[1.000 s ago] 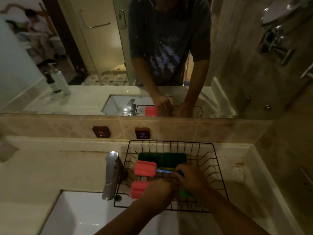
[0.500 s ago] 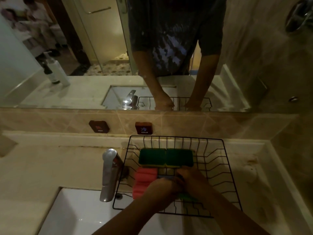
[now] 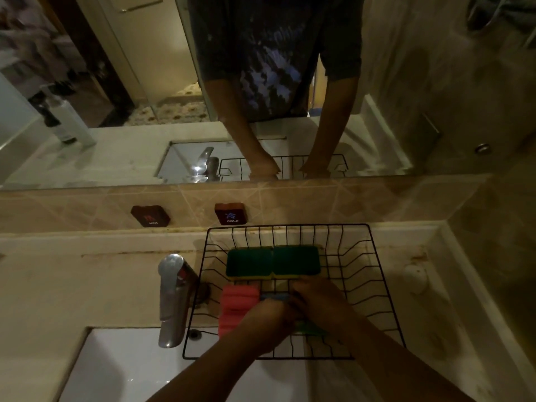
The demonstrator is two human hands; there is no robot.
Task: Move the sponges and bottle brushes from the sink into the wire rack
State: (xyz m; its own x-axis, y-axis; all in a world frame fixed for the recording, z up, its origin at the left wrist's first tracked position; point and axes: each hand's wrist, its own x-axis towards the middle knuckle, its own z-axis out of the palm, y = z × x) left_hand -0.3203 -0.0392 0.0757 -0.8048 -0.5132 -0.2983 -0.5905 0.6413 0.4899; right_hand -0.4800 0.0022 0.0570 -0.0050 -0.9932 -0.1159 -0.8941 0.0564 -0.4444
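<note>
Left hand [image 3: 265, 324]: mine, fingers curled together low in the wire rack [image 3: 374, 288], knuckles up, lying over the near edge of the pink brush heads [image 3: 237, 307]; whether it is clamped on a handle I cannot tell, as the fingertips are hidden. Right hand [image 3: 322, 304]: mine, also curled, pressed against the left at centre frame, thumb side towards a short blue handle [image 3: 274, 296] showing between the pink heads and my knuckles; a true grip cannot be made out. Forearms: both enter from the bottom edge, left from lower centre, right from lower right, converging over the front half of the rack. Bottle brushes: two ribbed pink foam heads, side by side, touching, at the rack's left side; a strip of green [image 3: 309, 329] shows under my right wrist. Sponges [image 3: 272, 261]: two, green face up over yellow, edge to edge along the rack's far side. Rack: black wire, on the tabletop [image 3: 72, 285] at centre frame, front left corner overhanging the white sink [image 3: 121, 369], just right of the chrome faucet [image 3: 172, 297].
</note>
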